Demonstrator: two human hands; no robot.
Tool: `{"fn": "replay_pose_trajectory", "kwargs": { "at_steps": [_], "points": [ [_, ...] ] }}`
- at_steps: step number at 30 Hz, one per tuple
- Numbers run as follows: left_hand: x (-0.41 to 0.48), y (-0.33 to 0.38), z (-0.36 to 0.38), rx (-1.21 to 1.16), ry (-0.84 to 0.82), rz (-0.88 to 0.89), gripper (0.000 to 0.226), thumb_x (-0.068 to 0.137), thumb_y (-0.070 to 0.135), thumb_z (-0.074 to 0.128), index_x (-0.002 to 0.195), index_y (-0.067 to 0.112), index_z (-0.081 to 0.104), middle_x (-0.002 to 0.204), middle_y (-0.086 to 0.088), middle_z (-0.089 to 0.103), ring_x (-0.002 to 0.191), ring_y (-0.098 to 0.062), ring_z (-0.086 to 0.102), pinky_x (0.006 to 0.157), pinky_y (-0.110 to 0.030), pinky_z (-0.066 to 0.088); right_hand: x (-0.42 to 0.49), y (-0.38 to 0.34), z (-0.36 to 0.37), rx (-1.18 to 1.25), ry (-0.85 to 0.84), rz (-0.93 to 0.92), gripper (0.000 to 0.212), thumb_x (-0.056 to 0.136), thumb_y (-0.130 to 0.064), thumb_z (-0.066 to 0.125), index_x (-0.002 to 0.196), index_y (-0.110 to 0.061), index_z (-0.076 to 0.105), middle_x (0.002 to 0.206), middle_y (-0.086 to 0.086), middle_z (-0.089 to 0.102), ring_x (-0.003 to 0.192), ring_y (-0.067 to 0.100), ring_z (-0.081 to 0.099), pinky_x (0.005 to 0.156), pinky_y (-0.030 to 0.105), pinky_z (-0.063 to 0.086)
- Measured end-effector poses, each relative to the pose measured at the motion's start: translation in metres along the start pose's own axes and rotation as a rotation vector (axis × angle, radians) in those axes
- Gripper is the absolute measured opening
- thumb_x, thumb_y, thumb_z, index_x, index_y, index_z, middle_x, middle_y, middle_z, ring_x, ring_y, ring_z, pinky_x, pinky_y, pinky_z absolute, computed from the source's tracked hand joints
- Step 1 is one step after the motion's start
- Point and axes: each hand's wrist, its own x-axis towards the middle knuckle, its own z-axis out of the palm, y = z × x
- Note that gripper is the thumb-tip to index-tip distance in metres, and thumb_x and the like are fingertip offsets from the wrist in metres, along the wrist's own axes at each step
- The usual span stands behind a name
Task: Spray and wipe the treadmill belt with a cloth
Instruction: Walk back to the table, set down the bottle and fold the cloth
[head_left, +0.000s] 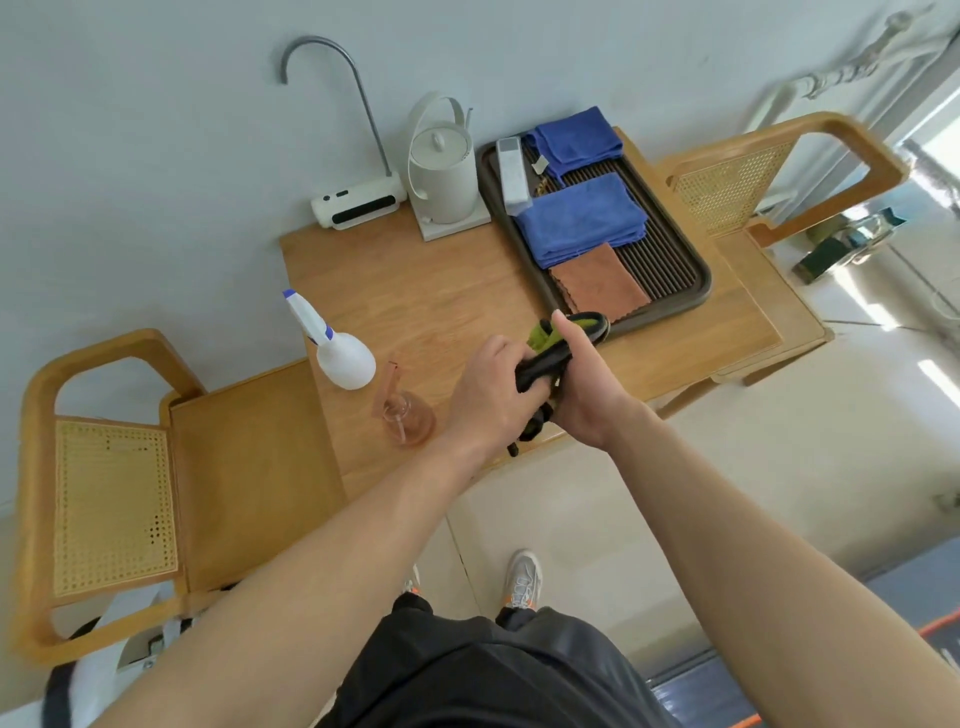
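Over the front edge of the wooden table (457, 291), my left hand (488, 389) and my right hand (587, 384) both grip a black and yellow-green strap-like item (558, 353). A white spray bottle (337, 343) with a blue-trimmed nozzle stands on the table to the left of my hands. Folded blue cloths (582, 218) and a brown cloth (597, 283) lie in a dark tray (685, 270) behind my hands. A dark edge with an orange stripe at the bottom right may be the treadmill (727, 696).
A pinkish clear spray bottle (405, 415) stands just left of my left hand. A white kettle (441, 166), a water dispenser (358, 202) and a grey remote (511, 174) are at the back. Wooden cane chairs (114, 499) flank the table.
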Motion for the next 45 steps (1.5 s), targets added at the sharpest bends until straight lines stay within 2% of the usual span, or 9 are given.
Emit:
{"fn": "replay_pose_trajectory", "kwargs": {
  "at_steps": [6,9,14,19,24,29,35,40,45],
  "points": [
    [0.020,0.020,-0.039,0.063,0.156,0.200,0.010,0.100,0.017,0.062,0.105,0.015,0.070,0.095,0.008,0.065,0.090,-0.017,0.058,0.076,-0.028,0.039,-0.008,-0.014,-0.027,-0.312,0.099,0.003,0.092,0.077,-0.070,0.073,0.153,-0.040,0.031,0.157,0.006,0.040,0.137,0.038,0.045,0.109,0.062,0.040],
    [0.029,0.032,-0.058,0.095,0.072,0.308,0.017,0.096,0.008,0.061,0.109,0.014,0.071,0.100,0.005,0.068,0.094,-0.018,0.062,0.077,-0.028,0.042,-0.020,-0.033,-0.035,-0.595,0.209,-0.291,0.111,0.072,-0.061,0.084,0.158,-0.044,0.017,0.164,-0.004,0.016,0.146,0.019,0.025,0.115,0.046,0.030],
    [0.039,0.050,-0.086,0.084,-0.024,0.406,0.023,0.094,0.013,0.059,0.111,0.019,0.074,0.106,0.003,0.073,0.099,-0.017,0.065,0.088,-0.038,0.051,-0.032,-0.078,-0.011,-0.945,-0.099,-0.581,0.054,0.071,-0.035,0.082,0.122,-0.022,0.067,0.140,-0.001,0.054,0.130,0.007,0.048,0.111,0.030,0.039],
    [0.055,0.070,-0.128,0.112,-0.129,0.470,0.019,0.096,0.012,0.065,0.109,0.019,0.077,0.102,0.008,0.075,0.098,-0.010,0.067,0.090,-0.024,0.049,-0.037,-0.099,0.009,-1.024,-0.141,-0.584,0.019,0.077,-0.009,0.072,0.096,-0.009,0.068,0.080,0.011,0.066,0.072,0.023,0.063,0.074,0.040,0.053],
    [0.066,0.075,-0.157,0.118,-0.096,0.472,0.018,0.096,0.007,0.068,0.109,0.013,0.078,0.095,0.014,0.069,0.095,0.004,0.059,0.085,-0.002,0.038,-0.031,-0.080,-0.007,-1.145,-0.019,-0.487,0.019,0.076,-0.006,0.069,0.082,-0.022,0.064,0.073,-0.007,0.067,0.068,0.012,0.066,0.068,0.033,0.054],
    [0.068,0.068,-0.169,0.151,-0.087,0.428,0.014,0.097,0.011,0.071,0.110,0.013,0.079,0.094,0.015,0.068,0.093,0.000,0.059,0.081,0.000,0.035,-0.025,-0.049,-0.033,-0.948,0.039,-0.430,0.009,0.093,-0.010,0.069,0.095,-0.017,0.074,0.094,0.005,0.077,0.087,0.020,0.074,0.078,0.036,0.059],
    [0.074,0.044,-0.177,0.118,-0.056,0.300,0.012,0.098,0.012,0.071,0.104,0.020,0.078,0.092,0.008,0.070,0.093,-0.014,0.062,0.082,-0.025,0.043,-0.036,-0.057,-0.044,-0.969,0.075,-0.430,0.025,0.087,0.006,0.063,0.100,-0.013,0.071,0.092,0.003,0.073,0.082,0.012,0.070,0.068,0.022,0.055],
    [0.077,0.022,-0.179,0.037,0.022,0.162,0.009,0.097,0.015,0.070,0.100,0.022,0.075,0.093,-0.007,0.074,0.092,-0.027,0.065,0.093,-0.046,0.050,-0.037,-0.082,-0.052,-0.814,0.167,-0.465,0.028,0.079,0.014,0.060,0.091,-0.011,0.054,0.088,0.013,0.056,0.077,0.026,0.055,0.067,0.039,0.047],
    [0.075,0.005,-0.183,-0.228,0.065,-0.073,0.013,0.098,0.019,0.072,0.093,0.031,0.075,0.093,0.004,0.076,0.093,-0.018,0.070,0.097,-0.039,0.054,-0.040,-0.101,-0.058,-0.597,0.176,-0.452,0.026,0.094,0.003,0.065,0.115,-0.012,0.062,0.095,0.022,0.067,0.083,0.031,0.064,0.079,0.047,0.054]
  ]
}}
